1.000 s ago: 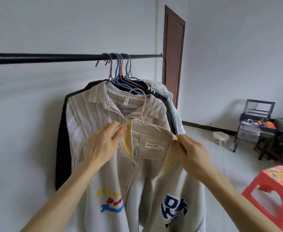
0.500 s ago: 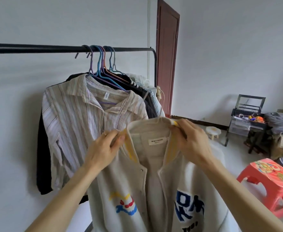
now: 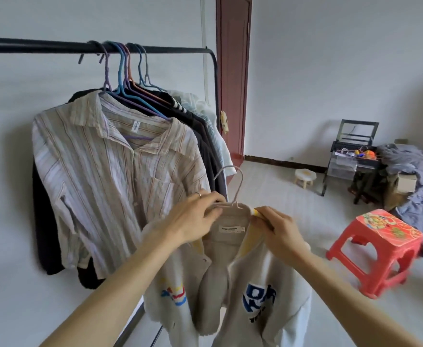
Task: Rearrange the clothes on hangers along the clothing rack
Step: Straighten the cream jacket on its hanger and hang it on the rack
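**While off the rail, a cream jacket is being held up**

As the person is standing by the rail, both hands are gripping the jacket at its collar, low and to the right of the hanging clothes. The left hand is curling its fingers over the collar and the shoulder of the pale hanger inside it. The right hand is pinching the collar's yellow-edged corner. The hanger's hook is sticking up free. A striped shirt is hanging foremost on the rail, and a red stool is sitting on the floor to the right.
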The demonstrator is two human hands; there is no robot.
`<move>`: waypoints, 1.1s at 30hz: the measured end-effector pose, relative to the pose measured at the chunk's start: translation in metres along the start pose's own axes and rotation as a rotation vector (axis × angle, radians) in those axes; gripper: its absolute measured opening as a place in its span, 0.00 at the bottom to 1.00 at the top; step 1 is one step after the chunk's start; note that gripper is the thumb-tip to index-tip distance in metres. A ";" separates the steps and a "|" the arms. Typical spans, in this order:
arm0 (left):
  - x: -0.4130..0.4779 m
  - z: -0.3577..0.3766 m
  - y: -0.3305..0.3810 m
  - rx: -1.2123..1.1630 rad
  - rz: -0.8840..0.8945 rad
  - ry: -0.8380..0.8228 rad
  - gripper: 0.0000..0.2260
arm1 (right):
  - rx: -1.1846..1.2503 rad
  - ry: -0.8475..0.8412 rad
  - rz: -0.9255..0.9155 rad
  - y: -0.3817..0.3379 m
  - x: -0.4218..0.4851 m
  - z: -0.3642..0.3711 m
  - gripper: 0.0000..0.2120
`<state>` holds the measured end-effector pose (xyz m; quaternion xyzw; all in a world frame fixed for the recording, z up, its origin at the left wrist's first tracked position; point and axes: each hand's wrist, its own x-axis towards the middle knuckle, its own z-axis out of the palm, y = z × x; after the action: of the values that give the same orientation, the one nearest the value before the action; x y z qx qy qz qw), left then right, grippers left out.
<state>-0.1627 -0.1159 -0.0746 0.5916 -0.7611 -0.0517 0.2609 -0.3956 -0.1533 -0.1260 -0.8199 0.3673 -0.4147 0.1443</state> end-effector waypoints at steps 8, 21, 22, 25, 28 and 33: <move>0.025 -0.022 0.034 0.140 0.037 0.025 0.11 | -0.078 -0.004 -0.040 -0.007 0.009 0.008 0.07; 0.028 -0.041 0.020 -0.041 -0.071 0.020 0.11 | -0.157 -0.144 0.000 -0.007 0.011 -0.010 0.10; 0.028 -0.042 0.021 -0.039 -0.067 0.009 0.11 | -0.157 -0.142 0.003 -0.006 0.010 -0.011 0.10; 0.033 -0.043 0.027 -0.106 -0.077 -0.002 0.10 | -0.196 -0.134 0.014 -0.010 0.013 -0.008 0.12; 0.035 -0.053 0.029 -0.209 -0.049 0.064 0.13 | -0.154 0.005 0.041 -0.014 0.016 -0.009 0.12; 0.008 -0.059 -0.013 -0.052 -0.100 0.008 0.16 | -0.087 0.169 0.177 -0.011 0.031 -0.035 0.11</move>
<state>-0.1255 -0.1131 -0.0261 0.6222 -0.7278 -0.0822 0.2764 -0.4061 -0.1653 -0.0804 -0.7520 0.4665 -0.4516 0.1134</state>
